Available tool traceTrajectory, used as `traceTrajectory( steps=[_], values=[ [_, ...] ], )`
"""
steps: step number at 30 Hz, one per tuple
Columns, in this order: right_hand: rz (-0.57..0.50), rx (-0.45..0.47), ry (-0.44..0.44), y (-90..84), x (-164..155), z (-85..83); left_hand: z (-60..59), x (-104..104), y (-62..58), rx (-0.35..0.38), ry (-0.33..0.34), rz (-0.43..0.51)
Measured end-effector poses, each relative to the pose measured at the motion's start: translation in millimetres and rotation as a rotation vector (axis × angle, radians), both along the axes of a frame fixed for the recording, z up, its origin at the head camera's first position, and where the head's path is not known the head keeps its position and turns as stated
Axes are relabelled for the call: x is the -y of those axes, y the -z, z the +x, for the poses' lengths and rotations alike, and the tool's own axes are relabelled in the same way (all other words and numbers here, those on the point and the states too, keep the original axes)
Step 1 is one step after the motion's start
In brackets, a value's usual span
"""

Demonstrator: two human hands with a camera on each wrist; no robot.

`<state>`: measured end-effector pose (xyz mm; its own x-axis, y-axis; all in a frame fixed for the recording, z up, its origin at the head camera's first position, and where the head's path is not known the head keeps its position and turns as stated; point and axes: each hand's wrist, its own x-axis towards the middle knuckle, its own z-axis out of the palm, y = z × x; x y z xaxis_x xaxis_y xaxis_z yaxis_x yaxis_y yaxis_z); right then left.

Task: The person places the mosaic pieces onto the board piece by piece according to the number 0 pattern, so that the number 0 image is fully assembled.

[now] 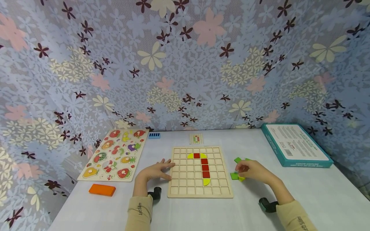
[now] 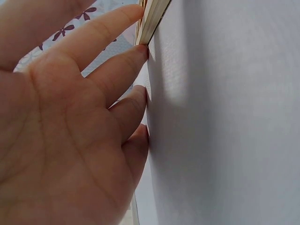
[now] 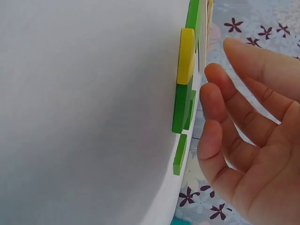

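Observation:
A wooden grid board lies flat on the table, with red square pieces and rounded yellow pieces set in some of its cells. My left hand is at the board's left edge, fingers spread; in the left wrist view its fingertips reach the board's side and the tabletop. To the right of the board, my right hand hovers over loose green pieces and a yellow piece. Its fingers are loosely bent with nothing between them in the right wrist view.
Behind the board lies a small pattern card, with a small blue item to its left. A fruit picture board and an orange block lie at left. At back right sits a teal-edged box. Flowered cloth hangs behind.

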<state>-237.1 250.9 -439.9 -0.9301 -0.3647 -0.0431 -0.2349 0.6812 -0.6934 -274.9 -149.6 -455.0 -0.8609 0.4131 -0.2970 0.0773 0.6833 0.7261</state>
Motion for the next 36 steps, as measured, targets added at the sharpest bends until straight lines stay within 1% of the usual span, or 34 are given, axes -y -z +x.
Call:
traceTrajectory(
  steps=[6, 13, 18, 27, 31, 36],
  values=[
    [0.016, 0.008, 0.019, 0.6, -6.2, -1.5, -0.8, -0.3, 0.0, 0.005, -0.001, -0.003],
    [0.108, -0.006, 0.019, 3.9, -12.9, -5.1, -0.9, 0.2, 0.8, 0.009, -0.003, -0.003],
    [0.147, -0.002, 0.013, 3.7, -15.3, -5.2, -1.4, 0.7, 1.8, 0.009, -0.001, 0.001],
    [0.246, 0.002, 0.063, 0.3, -16.9, -6.5, -1.9, 0.9, 2.6, 0.016, -0.013, 0.008],
    [0.265, -0.013, 0.08, -1.2, -16.6, -6.0, -2.2, 0.5, 2.7, 0.018, -0.021, 0.008],
    [0.275, -0.021, 0.105, -0.8, -14.9, -5.2, -3.1, 0.8, 4.4, 0.013, -0.016, 0.002]
  ],
)
